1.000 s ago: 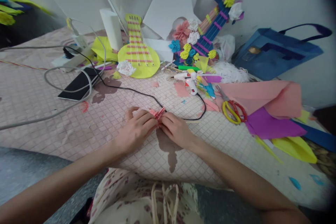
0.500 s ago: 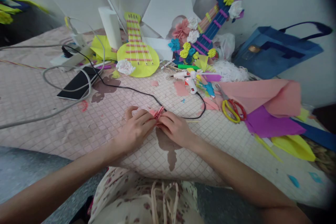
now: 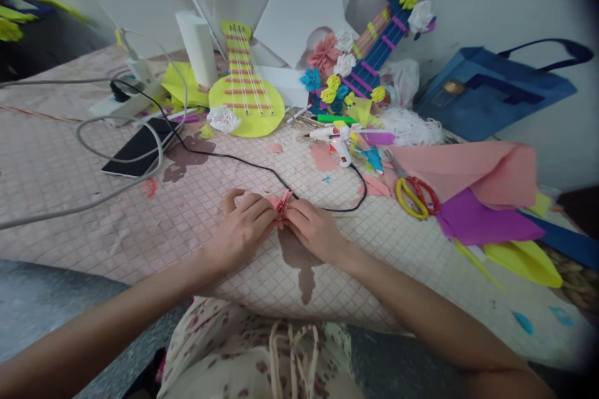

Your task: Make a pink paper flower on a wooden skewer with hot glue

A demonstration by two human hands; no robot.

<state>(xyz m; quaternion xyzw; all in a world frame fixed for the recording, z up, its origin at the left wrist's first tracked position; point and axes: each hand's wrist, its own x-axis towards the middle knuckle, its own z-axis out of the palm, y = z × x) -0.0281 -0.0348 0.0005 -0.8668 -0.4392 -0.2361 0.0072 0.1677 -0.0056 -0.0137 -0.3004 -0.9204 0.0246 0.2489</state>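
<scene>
Between my two hands is a small pink paper flower [image 3: 281, 202] with ruffled, folded petals. My left hand [image 3: 248, 224] pinches its left side, with the index finger and thumb closed on the paper. From the right, my right hand [image 3: 312, 228] grips the other side, fingers bent and pressed together. Part of the flower is hidden behind my fingertips. Both hands stay just above the quilted tablecloth [image 3: 210, 199]. A black cable [image 3: 253, 164] passes behind the flower toward a white glue gun [image 3: 342, 153].
Scissors [image 3: 412, 196] with yellow and red handles lie to the right, beside pink paper [image 3: 468, 168] and purple paper [image 3: 482, 218]. Behind stand a yellow paper guitar [image 3: 246, 96] and a blue one [image 3: 374, 65] with flowers. A black notebook [image 3: 140, 148] and power strip [image 3: 116, 103] are left.
Both hands keep nearly the same place. The pink flower's folds have shifted slightly between the fingers, and a little more of it shows.
</scene>
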